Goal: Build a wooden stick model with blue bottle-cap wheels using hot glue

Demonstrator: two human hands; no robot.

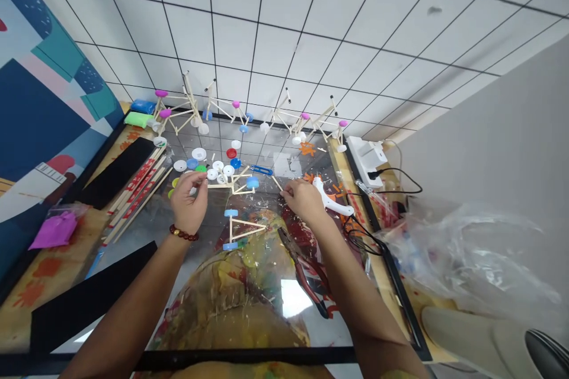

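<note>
My right hand [303, 198] is nearly closed, thumb and fingertips pinching a thin wooden stick [277, 183]. I read its long axis as slanting up and left, with the free tip aimed at a stick frame [231, 185] lying between the hands. The frame's blue-capped end [252, 182] is nearer this hand. My left hand [189, 201] is curled, its fingertips on a small white piece [192, 190], too hidden to identify. Loose bottle caps [208, 167] lie just beyond it. A triangular frame [244, 228] sits below the hands, pliers [302, 269] lie under the right forearm, and a white glue gun [331, 196] rests just beside the right hand.
</note>
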